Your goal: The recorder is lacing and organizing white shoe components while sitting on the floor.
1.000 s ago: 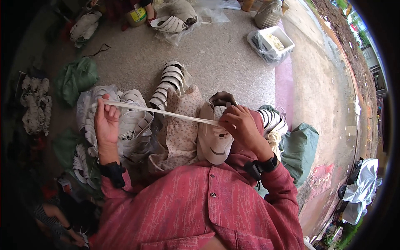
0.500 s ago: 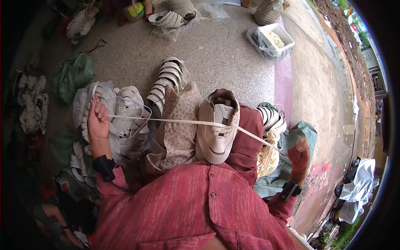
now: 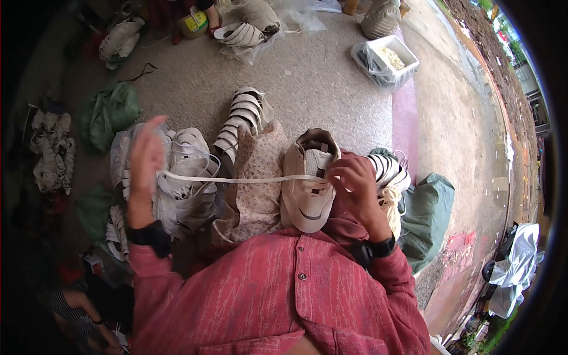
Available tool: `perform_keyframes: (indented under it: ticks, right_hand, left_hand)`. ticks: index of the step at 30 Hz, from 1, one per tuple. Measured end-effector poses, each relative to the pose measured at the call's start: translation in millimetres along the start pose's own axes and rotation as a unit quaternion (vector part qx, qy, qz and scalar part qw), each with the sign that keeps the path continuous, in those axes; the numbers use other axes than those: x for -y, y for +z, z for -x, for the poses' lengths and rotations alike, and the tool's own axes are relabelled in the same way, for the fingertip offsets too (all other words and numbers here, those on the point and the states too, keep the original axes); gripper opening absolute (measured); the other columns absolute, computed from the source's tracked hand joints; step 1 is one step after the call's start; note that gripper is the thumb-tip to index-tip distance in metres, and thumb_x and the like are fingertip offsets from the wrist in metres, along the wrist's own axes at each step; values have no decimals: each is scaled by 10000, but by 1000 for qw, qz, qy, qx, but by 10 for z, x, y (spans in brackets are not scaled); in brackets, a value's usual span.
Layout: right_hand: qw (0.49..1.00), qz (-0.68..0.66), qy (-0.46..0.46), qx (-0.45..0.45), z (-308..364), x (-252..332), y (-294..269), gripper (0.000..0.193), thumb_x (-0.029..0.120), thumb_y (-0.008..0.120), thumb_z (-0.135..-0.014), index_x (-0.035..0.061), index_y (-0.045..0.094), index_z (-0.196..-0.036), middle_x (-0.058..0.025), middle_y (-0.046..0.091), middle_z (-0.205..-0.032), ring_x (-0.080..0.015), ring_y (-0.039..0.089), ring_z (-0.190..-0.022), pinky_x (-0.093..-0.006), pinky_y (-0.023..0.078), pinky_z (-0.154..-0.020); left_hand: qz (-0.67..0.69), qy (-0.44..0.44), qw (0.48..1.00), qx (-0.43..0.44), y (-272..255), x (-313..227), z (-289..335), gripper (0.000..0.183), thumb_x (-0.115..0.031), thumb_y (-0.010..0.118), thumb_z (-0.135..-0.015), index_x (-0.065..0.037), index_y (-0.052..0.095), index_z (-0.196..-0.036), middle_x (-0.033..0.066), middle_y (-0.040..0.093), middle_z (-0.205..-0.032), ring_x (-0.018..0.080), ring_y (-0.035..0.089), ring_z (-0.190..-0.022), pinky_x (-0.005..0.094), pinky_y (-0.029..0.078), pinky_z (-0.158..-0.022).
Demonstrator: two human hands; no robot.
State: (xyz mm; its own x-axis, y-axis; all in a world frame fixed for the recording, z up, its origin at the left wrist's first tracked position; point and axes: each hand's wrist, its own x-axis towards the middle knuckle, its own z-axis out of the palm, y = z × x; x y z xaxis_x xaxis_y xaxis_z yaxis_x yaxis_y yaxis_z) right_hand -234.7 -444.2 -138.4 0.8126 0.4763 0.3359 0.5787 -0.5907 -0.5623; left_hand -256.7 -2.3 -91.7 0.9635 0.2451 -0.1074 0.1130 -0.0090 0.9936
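A white and beige sneaker [image 3: 310, 207] rests on my lap, toe toward me. From its upper eyelets a flat cream shoelace [image 3: 236, 180] runs left across the flowered cloth on my leg. My left hand [image 3: 147, 163] is raised at the lace's far end; motion smears it, but the lace runs into its closed fingers. Beside the shoe's right edge, my right hand [image 3: 357, 184] has its fingers bent in at the eyelets, where the lace passes out of sight. These fingers look pinched on it, though the tips are partly hidden.
White shoes [image 3: 192, 160] in clear plastic lie at my left. A stack of nested shoe uppers [image 3: 239, 121] stands past my knee. Cream laces [image 3: 390, 204] and a green sack [image 3: 432, 219] are at my right. Farther off sits a white box [image 3: 403, 46] holding laces.
My right hand has come in from the far right to the shoe's edge. The left hand stays out left and has turned; the lace on that side hangs a little slacker.
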Motion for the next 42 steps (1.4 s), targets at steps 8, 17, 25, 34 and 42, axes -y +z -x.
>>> perform_keyframes:
  ticks: [8, 17, 25, 34, 42]
  right_hand:
    - [982, -86, -72, 150, -315, 53, 106, 126, 168, 734, -771, 130, 682, -879, -16, 602, -841, -228, 565, -895, -378, 374, -865]
    - [991, -83, -10, 104, -381, 6, 247, 136, 128, 714, -810, 57, 688, -923, -56, 611, -855, -249, 606, -763, -334, 449, -763]
    - [956, -243, 62, 155, -410, -18, 205, 205, 84, 762, -784, 30, 676, -961, -58, 578, -842, -175, 585, -713, -290, 472, -629]
    - [952, -242, 97, 162, -397, -8, 249, 218, 123, 786, -781, 34, 649, -925, -30, 561, -824, -146, 547, -707, -288, 439, -671]
    - [936, -290, 121, 159, -387, -30, 286, 195, 120, 779, -794, 28, 648, -904, -27, 561, -800, -122, 539, -692, -277, 442, -629]
  left_hand:
    - [-188, 93, 918, 336, 1542, 434, 12, 258, -142, 453, -991, -73, 607, -1185, 73, 629, -797, 147, 592, -707, 291, 494, -665]
    - [-347, 97, 825, 436, 1754, 420, 38, 331, -309, 407, -982, -62, 625, -948, 183, 657, -867, 375, 633, -850, 441, 472, -740]
    - [-350, 190, 736, 547, 1897, 664, -154, 300, -253, 435, -916, -13, 604, -853, 189, 629, -838, 388, 603, -814, 453, 453, -718]
    - [-276, 303, 687, 600, 1918, 903, -321, 208, -191, 502, -841, -34, 570, -723, 116, 579, -706, 256, 575, -653, 359, 444, -583]
    - [-223, 70, 737, 634, 1965, 770, -287, 207, -176, 536, -833, -44, 585, -681, 6, 520, -627, 96, 431, -538, 279, 375, -485]
